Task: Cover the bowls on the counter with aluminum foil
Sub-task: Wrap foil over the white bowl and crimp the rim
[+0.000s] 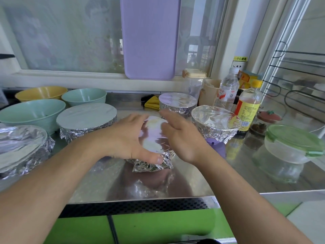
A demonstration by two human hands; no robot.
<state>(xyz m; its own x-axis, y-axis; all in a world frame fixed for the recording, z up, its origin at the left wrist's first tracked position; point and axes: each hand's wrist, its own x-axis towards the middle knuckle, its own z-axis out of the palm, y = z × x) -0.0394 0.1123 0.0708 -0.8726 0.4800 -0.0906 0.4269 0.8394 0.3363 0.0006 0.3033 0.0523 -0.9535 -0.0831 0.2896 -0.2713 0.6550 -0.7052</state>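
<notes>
Both hands work on one foil-covered bowl (154, 138) that stands on the steel desk (202, 173) between them. The left hand (126, 136) curls round the bowl's left side, its thumb pressing the crumpled foil edge down at the near rim. The right hand (177, 131) lies against the bowl's right side with fingers fairly straight and slightly spread over the foil top; it is blurred, so the exact contact is unclear.

Left of the left hand stand two more foil-covered bowls (86, 117), and beyond them three uncovered bowls: two green (31, 113) and one yellow (40, 93). Beyond and right of the right hand are two further foil-wrapped bowls (177, 103), then bottles (248, 108). Far right sits a clear container with a green lid (292, 145).
</notes>
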